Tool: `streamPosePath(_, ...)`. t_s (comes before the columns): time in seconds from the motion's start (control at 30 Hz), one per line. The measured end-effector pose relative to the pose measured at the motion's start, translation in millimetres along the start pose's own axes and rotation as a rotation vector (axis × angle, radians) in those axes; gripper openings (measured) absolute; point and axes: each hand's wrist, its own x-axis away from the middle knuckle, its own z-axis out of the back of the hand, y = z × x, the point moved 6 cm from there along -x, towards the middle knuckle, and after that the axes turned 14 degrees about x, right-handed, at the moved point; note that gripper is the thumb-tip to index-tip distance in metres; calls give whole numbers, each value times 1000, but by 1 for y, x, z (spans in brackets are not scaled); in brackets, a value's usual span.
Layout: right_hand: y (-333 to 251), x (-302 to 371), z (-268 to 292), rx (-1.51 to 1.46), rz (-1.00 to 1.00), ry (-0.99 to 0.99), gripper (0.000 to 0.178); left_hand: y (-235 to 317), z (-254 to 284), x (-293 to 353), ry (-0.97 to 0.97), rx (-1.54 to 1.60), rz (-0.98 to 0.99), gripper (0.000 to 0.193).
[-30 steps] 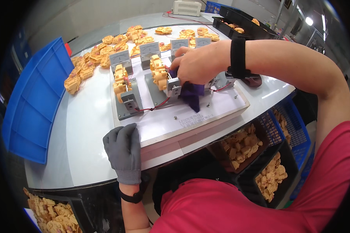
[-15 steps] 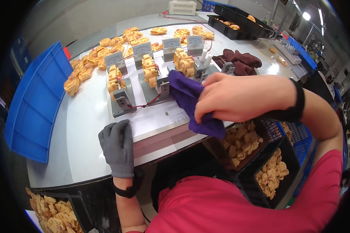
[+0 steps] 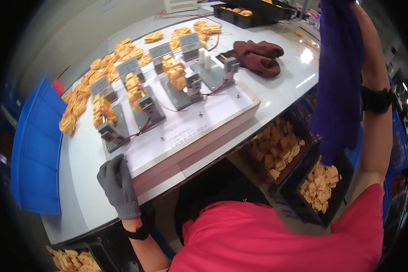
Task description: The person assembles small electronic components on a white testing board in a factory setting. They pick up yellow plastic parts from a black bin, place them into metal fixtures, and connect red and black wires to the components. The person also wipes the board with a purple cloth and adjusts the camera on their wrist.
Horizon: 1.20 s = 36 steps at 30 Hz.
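- Grey tabletop (image 3: 77, 190) fills the view from the near edge outward; black bins of tan parts (image 3: 319, 186) sit below its right side.
- Nearest: left hand (image 3: 118, 183), in a grey glove, rests flat on the front-left corner of the white fixture board (image 3: 190, 131). Fingers extended and together, pressing down, gripping nothing.
- Right forearm is raised steeply along the right of the view, black wrist band (image 3: 376, 99) showing. The right hand itself is out of frame at the top, so I cannot tell how its fingers sit.
- Purple cloth (image 3: 337, 81) hangs limp from up there, its tail dangling over the bins, clear of the tabletop.
- Handling estimate: cloth is light, soft, no stiffness; drapes and swings freely. Best pinched at a bunched top edge; a loose grasp could let it slide.
- Mid-distance: metal clamp blocks (image 3: 186, 84) wired in red, stacked orange parts (image 3: 174, 72) among them.
- Farther: dark red cloth (image 3: 258, 56) bundled on the tabletop; blue tray (image 3: 34, 149) at far left.
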Motion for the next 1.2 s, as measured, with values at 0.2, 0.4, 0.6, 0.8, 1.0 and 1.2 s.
streamPosePath(0.2,40,17,-9,-101,-70,17,28,3,-5,-2,-72,-16,32,18)
streamPosePath(0.4,53,8,2,-34,7,-12,30,-4,-17,-10,-151,-53,54,23)
streamPosePath(0.6,48,-11,-16,-250,140,-200,27,6,-7,-5,-109,-80,84,26)
streamPosePath(0.8,17,-38,-32,12,565,-118,29,8,-6,-2,-114,-61,91,24)
streamPosePath(1.0,9,-64,-54,283,643,100,34,7,-9,-5,-97,-63,75,20)
streamPosePath(1.2,29,-96,-149,338,467,-143,40,0,9,11,-19,-37,148,19)
